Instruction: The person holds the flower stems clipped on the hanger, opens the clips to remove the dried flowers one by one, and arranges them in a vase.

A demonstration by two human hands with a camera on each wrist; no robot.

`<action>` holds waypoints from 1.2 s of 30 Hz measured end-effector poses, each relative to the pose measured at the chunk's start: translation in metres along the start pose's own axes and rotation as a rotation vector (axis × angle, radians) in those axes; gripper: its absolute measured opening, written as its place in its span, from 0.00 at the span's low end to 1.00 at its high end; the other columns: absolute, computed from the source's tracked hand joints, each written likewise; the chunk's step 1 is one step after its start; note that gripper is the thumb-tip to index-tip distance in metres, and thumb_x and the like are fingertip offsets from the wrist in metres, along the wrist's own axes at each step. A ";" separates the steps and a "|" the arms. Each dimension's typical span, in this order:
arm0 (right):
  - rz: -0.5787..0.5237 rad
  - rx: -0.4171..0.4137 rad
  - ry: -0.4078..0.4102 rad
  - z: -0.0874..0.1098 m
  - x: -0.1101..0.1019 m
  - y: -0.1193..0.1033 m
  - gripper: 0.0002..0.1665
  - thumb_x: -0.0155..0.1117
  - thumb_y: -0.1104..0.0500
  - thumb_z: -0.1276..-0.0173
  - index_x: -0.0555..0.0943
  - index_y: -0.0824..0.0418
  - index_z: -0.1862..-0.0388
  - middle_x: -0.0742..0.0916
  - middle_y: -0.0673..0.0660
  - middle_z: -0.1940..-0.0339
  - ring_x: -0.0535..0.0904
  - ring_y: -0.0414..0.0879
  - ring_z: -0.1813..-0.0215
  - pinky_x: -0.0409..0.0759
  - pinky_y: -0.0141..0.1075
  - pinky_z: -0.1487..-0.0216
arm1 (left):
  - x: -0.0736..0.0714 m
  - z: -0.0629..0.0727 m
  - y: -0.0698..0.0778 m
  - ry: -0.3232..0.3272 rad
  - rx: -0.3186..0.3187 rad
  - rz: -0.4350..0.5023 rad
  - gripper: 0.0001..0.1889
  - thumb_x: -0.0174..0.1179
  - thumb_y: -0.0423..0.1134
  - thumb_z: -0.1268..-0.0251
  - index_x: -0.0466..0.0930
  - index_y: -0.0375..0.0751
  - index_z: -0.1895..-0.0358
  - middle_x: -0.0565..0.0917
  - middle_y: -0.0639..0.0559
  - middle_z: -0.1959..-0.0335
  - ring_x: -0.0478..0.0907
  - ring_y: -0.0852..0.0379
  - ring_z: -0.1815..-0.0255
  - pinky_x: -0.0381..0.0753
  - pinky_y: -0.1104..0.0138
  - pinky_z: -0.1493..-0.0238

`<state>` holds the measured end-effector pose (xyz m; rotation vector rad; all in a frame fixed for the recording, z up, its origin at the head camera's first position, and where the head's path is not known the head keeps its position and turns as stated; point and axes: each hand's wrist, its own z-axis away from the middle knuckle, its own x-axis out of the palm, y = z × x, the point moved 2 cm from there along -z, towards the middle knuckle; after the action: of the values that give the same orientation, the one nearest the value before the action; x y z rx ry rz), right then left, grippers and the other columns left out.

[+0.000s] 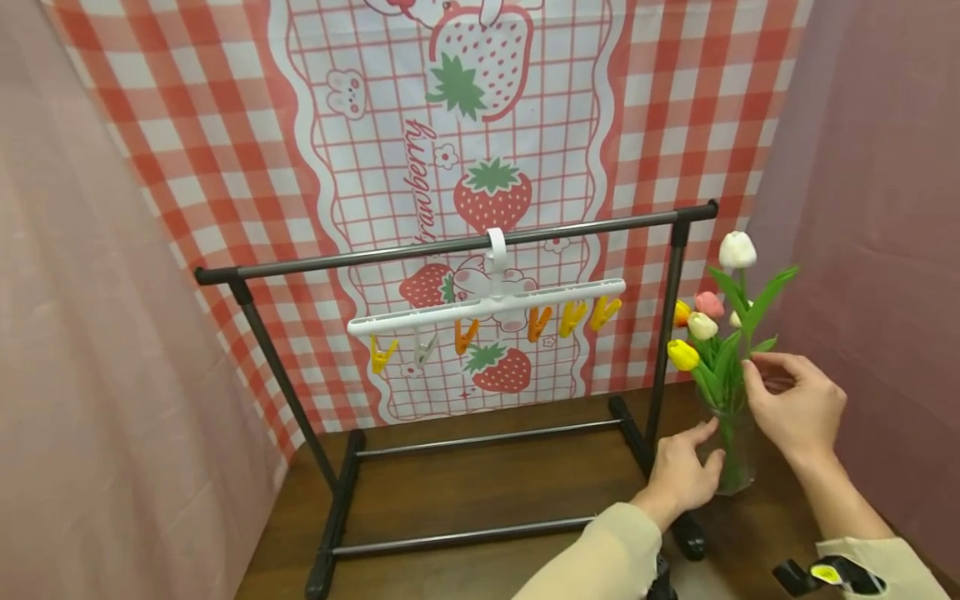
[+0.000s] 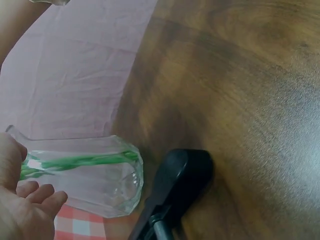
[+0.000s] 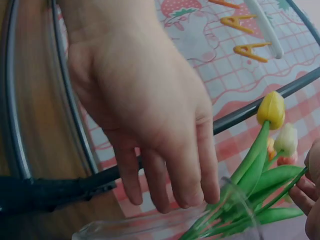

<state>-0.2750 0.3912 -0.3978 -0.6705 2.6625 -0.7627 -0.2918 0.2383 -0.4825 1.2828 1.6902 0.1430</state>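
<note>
At the right of the head view, several artificial tulips (image 1: 682,356) stand in a clear vase (image 1: 738,467). My right hand (image 1: 798,404) pinches the stem of the tallest, a white tulip (image 1: 738,250), above the vase's rim. In the right wrist view that hand (image 3: 311,192) shows only at the edge, with a green stem at its fingertips. My left hand (image 1: 681,473) is beside the upper vase, its fingers mostly straight; the right wrist view has this hand (image 3: 150,110) large, fingertips near the rim. Whether they touch the glass I cannot tell.
Left of the vase stands a dark metal rack (image 1: 450,247). A white clip hanger (image 1: 487,308) hangs from its bar, with orange, yellow and clear clips. The rack's black foot (image 2: 182,172) lies close to the vase's base. Pink cloth (image 1: 877,208) borders the table's right side.
</note>
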 end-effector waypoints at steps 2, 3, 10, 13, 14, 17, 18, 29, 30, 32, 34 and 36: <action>0.014 -0.001 -0.013 0.003 -0.003 0.002 0.11 0.74 0.66 0.38 0.90 0.72 0.59 0.77 0.15 0.67 0.73 0.07 0.69 0.69 0.06 0.63 | 0.003 0.002 0.001 -0.007 0.018 0.009 0.24 0.63 0.38 0.26 0.81 0.48 0.29 0.86 0.52 0.34 0.83 0.65 0.35 0.76 0.81 0.36; 0.024 -0.001 -0.018 0.005 -0.004 0.003 0.10 0.74 0.66 0.38 0.90 0.72 0.60 0.77 0.16 0.67 0.72 0.07 0.69 0.69 0.06 0.64 | 0.005 0.003 0.002 -0.005 0.026 0.012 0.24 0.63 0.37 0.26 0.81 0.47 0.29 0.86 0.52 0.34 0.83 0.65 0.34 0.76 0.81 0.36; 0.047 0.033 -0.054 0.017 -0.001 0.012 0.09 0.74 0.68 0.41 0.90 0.70 0.61 0.83 0.31 0.68 0.73 0.08 0.70 0.70 0.07 0.65 | 0.013 0.008 0.000 0.137 0.039 0.016 0.25 0.70 0.38 0.33 0.84 0.44 0.32 0.87 0.44 0.37 0.85 0.57 0.35 0.80 0.76 0.36; 0.050 0.039 -0.084 0.020 0.005 0.012 0.09 0.75 0.69 0.41 0.91 0.69 0.60 0.89 0.49 0.69 0.73 0.08 0.67 0.70 0.07 0.63 | 0.015 0.004 -0.004 0.263 -0.026 0.045 0.26 0.77 0.39 0.39 0.87 0.42 0.36 0.89 0.41 0.41 0.87 0.54 0.38 0.84 0.72 0.39; 0.049 0.041 -0.094 0.021 0.007 0.012 0.10 0.75 0.69 0.41 0.91 0.68 0.59 0.90 0.55 0.68 0.73 0.08 0.67 0.70 0.07 0.63 | 0.016 0.001 -0.006 0.299 -0.064 0.058 0.26 0.79 0.40 0.41 0.88 0.41 0.38 0.90 0.42 0.42 0.88 0.54 0.40 0.85 0.71 0.40; 0.040 0.048 -0.110 0.025 0.010 0.010 0.09 0.73 0.69 0.40 0.91 0.68 0.59 0.90 0.65 0.65 0.73 0.09 0.65 0.71 0.07 0.62 | 0.018 -0.006 -0.011 0.375 -0.205 0.112 0.26 0.84 0.43 0.48 0.91 0.43 0.43 0.93 0.48 0.48 0.90 0.59 0.46 0.87 0.70 0.46; 0.041 0.054 -0.111 0.027 0.010 0.009 0.09 0.73 0.69 0.39 0.91 0.67 0.59 0.90 0.64 0.65 0.74 0.09 0.65 0.71 0.07 0.62 | 0.018 -0.008 -0.013 0.389 -0.256 0.123 0.25 0.85 0.44 0.50 0.92 0.45 0.45 0.93 0.49 0.51 0.90 0.61 0.49 0.88 0.70 0.48; 0.041 0.056 -0.119 0.038 0.010 0.009 0.09 0.68 0.69 0.37 0.91 0.65 0.59 0.88 0.50 0.66 0.73 0.09 0.65 0.72 0.08 0.61 | 0.013 -0.015 -0.022 0.446 -0.344 0.119 0.21 0.86 0.47 0.53 0.95 0.51 0.52 0.95 0.53 0.58 0.91 0.64 0.56 0.88 0.71 0.54; 0.033 0.043 -0.120 0.039 0.012 0.009 0.10 0.68 0.69 0.37 0.91 0.65 0.59 0.87 0.47 0.66 0.73 0.09 0.65 0.72 0.08 0.62 | 0.010 -0.015 -0.023 0.444 -0.337 0.117 0.21 0.86 0.46 0.52 0.95 0.50 0.52 0.95 0.53 0.57 0.91 0.64 0.55 0.88 0.72 0.53; 0.016 0.007 -0.124 0.039 0.013 0.007 0.10 0.68 0.70 0.37 0.91 0.66 0.59 0.86 0.45 0.66 0.73 0.09 0.65 0.72 0.09 0.62 | 0.003 -0.014 -0.024 0.423 -0.315 0.106 0.21 0.85 0.45 0.51 0.95 0.49 0.51 0.94 0.53 0.56 0.91 0.64 0.53 0.87 0.73 0.51; 0.005 -0.046 -0.129 0.037 0.012 0.003 0.10 0.68 0.69 0.38 0.91 0.66 0.59 0.88 0.50 0.67 0.73 0.08 0.64 0.71 0.09 0.62 | -0.008 -0.013 -0.023 0.369 -0.271 0.102 0.20 0.84 0.43 0.48 0.94 0.48 0.50 0.94 0.54 0.54 0.90 0.64 0.51 0.86 0.74 0.49; 0.004 -0.122 -0.137 0.035 0.010 -0.002 0.11 0.68 0.69 0.39 0.91 0.67 0.58 0.89 0.56 0.68 0.72 0.08 0.62 0.70 0.10 0.61 | -0.023 -0.008 -0.024 0.288 -0.201 0.067 0.19 0.81 0.44 0.43 0.93 0.49 0.47 0.93 0.56 0.50 0.89 0.66 0.48 0.85 0.76 0.46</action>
<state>-0.2691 0.3698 -0.4265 -0.7200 2.5992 -0.5354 -0.3152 0.2130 -0.4784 1.2102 1.8212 0.5457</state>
